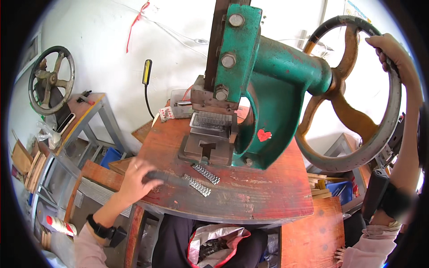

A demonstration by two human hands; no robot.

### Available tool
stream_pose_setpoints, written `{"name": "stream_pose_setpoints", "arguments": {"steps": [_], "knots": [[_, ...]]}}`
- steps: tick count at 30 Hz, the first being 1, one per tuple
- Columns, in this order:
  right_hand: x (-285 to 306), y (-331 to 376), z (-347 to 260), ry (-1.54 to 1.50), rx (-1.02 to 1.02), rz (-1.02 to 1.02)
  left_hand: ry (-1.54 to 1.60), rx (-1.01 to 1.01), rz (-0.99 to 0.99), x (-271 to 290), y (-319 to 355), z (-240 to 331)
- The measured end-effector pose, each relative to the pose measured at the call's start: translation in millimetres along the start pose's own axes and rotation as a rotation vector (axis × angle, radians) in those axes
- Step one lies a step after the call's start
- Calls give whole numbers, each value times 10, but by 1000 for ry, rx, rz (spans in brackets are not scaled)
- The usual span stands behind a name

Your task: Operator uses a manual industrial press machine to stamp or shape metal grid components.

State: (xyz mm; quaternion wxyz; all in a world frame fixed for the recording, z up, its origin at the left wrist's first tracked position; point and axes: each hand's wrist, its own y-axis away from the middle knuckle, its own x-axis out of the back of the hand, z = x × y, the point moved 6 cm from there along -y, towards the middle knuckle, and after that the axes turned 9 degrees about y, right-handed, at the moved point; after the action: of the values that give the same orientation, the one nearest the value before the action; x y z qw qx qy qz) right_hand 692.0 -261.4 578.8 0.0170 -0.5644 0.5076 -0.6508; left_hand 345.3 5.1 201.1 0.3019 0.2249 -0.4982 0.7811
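My right hand (pixel 388 50) is closed round the upper right of the rim of a large handwheel (pixel 359 154) on a green hand press (pixel 279 98). Low over the wooden table (pixel 263 196), left of the press, my left hand (pixel 136 181) has its thumb and fingers apart. A dark, long shape (pixel 169 178) shows beyond the gap between them; whether it is touched, I cannot tell. Two shiny metal link strips (pixel 197 185) lie to its right, in front of the press's steel base block (pixel 190 149). Under the ram sits a ridged metal die (pixel 213 120).
An open bag (pixel 216 239) with dark pieces lies on my lap. Behind the table a yellow-and-black lamp (pixel 147 71) rises on a bent stem. Another handwheel (pixel 52 80) stands far left. Below the large wheel are wood pieces and a blue bin (pixel 342 191).
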Motion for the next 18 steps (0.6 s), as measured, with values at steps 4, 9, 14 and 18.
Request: {"name": "stream_pose_setpoints", "arguments": {"steps": [4,9,14,18], "knots": [[-105,-15,-73,-218,-246,-193,-136,107,95,59,78,-68],[2,-68,-37,-120,-178,-172,-123,-279,99,-313,-807,383],[71,-122,54,-83,-223,-115,-164,-275,-13,-970,-1632,426],[16,-32,-32,-111,-241,-136,-263,-226,-2,-1121,-1727,405]]}}
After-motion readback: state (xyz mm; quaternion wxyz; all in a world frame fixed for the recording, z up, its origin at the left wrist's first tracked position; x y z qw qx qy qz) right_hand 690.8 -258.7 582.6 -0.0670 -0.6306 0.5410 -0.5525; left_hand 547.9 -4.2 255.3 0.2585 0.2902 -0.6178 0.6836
